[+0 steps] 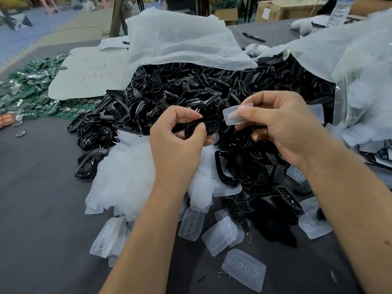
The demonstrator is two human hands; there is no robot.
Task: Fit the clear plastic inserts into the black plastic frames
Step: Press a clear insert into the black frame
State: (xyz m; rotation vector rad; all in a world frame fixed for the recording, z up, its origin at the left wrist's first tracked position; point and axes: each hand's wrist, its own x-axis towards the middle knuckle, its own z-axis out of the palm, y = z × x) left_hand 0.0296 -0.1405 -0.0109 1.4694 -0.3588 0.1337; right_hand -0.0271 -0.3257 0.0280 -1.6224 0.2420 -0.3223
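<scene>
Mid-cycle on one piece, with the bulk of the job untouched. Left hand (pixel 180 134) pinching a black frame (pixel 201 127) between thumb and fingers, held above the pile. Right hand (pixel 280 124) pinching a clear insert (pixel 234 115) by one end between thumb and forefinger, just beside the frame and apart from it, not yet seated. So: both parts picked up and brought together, pressing-in left to do.

Behind the hands, a big heap of loose frames (pixel 180 90) spilling from an open plastic bag (pixel 180 41) across the grey table (pixel 38 198). In front, a scatter of loose inserts (pixel 220 235), some showing a row of round holes, plus a soft white mound (pixel 125 179) that may be more inserts in a bag; too blurred to say. Near the right forearm, darker flat pieces (pixel 273 217) mixed in with inserts; possibly finished assemblies, though hard to tell at this angle. No clear, separate stack of completed frames visible. Green circuit boards (pixel 27 85) off to the left, untouched by either hand.

Judging from the heap, only a small fraction done at best; hundreds of frames left.
</scene>
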